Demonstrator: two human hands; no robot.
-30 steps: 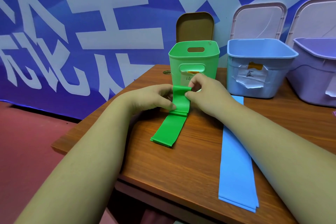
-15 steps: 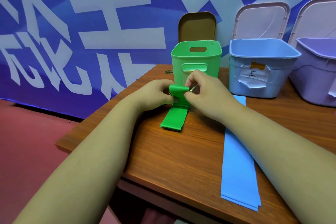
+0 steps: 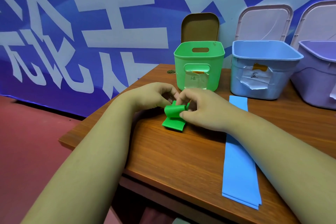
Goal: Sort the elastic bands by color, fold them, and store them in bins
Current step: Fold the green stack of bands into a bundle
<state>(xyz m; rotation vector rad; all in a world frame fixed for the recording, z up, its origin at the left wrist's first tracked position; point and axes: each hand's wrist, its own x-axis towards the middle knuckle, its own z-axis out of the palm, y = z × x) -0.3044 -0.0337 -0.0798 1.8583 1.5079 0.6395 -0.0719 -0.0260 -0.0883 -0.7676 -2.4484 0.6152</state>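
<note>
A green elastic band (image 3: pixel 174 116) lies on the wooden table (image 3: pixel 174 158), mostly rolled into a short coil with a small flat tail toward me. My left hand (image 3: pixel 152 96) grips the coil's left end. My right hand (image 3: pixel 201 110) pinches its right end, thumb on the front of the roll. Just behind them stands the green bin (image 3: pixel 199 65), open and labelled. A long blue elastic band (image 3: pixel 239 154) lies flat to the right, partly under my right forearm. The blue bin (image 3: pixel 261 69) and a purple bin (image 3: pixel 318 74) stand further right.
Three bin lids lean upright against the blue banner wall behind the bins, a brown one (image 3: pixel 200 27) and two pale ones (image 3: pixel 263 22). The table's left and near edges drop to a red floor (image 3: pixel 31 151).
Both hands have kept rolling the green band, so its flat tail is much shorter. The hands and roll have shifted slightly toward me, away from the green bin.
</note>
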